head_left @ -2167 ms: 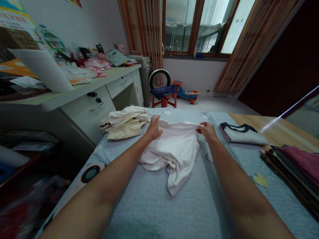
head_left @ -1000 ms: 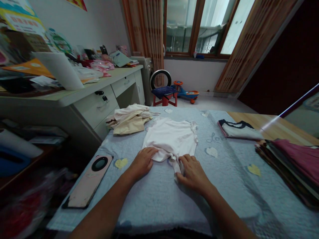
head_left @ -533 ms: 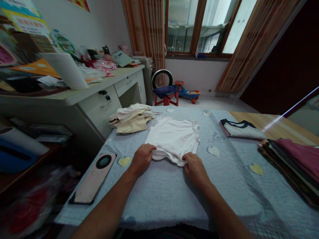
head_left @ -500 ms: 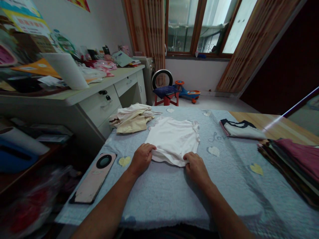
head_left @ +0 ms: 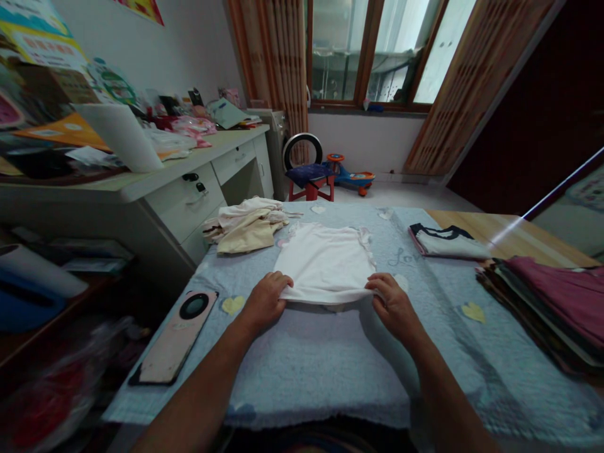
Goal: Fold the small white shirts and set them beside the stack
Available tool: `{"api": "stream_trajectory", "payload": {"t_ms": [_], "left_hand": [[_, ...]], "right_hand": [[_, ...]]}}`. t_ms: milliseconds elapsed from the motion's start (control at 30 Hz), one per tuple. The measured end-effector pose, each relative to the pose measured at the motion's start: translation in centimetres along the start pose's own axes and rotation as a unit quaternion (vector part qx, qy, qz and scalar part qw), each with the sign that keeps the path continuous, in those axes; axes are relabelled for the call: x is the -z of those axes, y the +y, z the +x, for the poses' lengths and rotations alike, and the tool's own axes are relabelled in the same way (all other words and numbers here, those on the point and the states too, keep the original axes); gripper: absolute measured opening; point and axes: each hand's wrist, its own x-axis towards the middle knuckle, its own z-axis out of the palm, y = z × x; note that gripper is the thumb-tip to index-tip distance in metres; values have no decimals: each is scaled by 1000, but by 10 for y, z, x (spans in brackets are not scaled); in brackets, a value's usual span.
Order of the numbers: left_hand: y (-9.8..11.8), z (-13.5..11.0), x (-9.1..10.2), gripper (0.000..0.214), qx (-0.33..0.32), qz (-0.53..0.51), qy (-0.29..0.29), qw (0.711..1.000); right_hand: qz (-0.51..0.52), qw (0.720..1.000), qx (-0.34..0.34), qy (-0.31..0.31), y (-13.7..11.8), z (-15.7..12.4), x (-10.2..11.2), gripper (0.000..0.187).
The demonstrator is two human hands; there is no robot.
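Note:
A small white shirt [head_left: 325, 261] lies spread flat on the light blue quilted cloth [head_left: 311, 358] that covers the table. My left hand [head_left: 264, 301] pinches the shirt's near left hem corner. My right hand [head_left: 394, 305] pinches the near right hem corner. The hem is stretched straight between the two hands and sits slightly lifted off the cloth. The shirt's collar end points away from me.
A cream pile of clothes [head_left: 248, 228] lies at the far left. A folded white garment with dark trim [head_left: 448, 242] and a stack of dark and maroon clothes [head_left: 547, 305] sit at the right. A phone [head_left: 174, 336] lies near the left edge. A cluttered desk [head_left: 155, 182] stands left.
Both hands came back from the collar end to the near hem. My right hand moved outward to the right corner, and the bunched hem is now pulled out straight.

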Motion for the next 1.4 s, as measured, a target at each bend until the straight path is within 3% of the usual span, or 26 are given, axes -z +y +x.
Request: {"api": "stream_trajectory", "payload": {"t_ms": [167,300,400,500,667,800,967,1200,1300,1400], "left_hand": [[9,-14,10,45,19,3,10,1000],[10,-31,10,39,35,15,37,999],[6,-40,6,37,102,83,71,989],[5,-44,4,42,184,113,44,976],[14,-45,8,55,241,81,-19,967],[16,-45,13,56,251,20,-16,968],[11,-48,17,50,228,-102,21,968],[16,-53,31,36,248,-224,37,942],[18,-55,35,37,262,-256,47,930],[17,-59,35,37,267,-259,41,927]], "right_hand": [[-18,998,-19,-53,-5,-7,24,19],[-52,992,-55,-102,1,-18,26,13],[-62,987,-77,-126,8,-27,21,12],[-79,979,-114,-149,15,-35,18,24],[-132,967,-179,-121,18,-41,21,32],[-89,963,-228,-113,13,-41,25,33],[4,972,-229,-53,8,-44,28,41],[-24,981,-174,79,9,-45,43,24],[2,982,-175,64,12,-47,44,27],[68,969,-237,15,13,-52,42,36]]}}
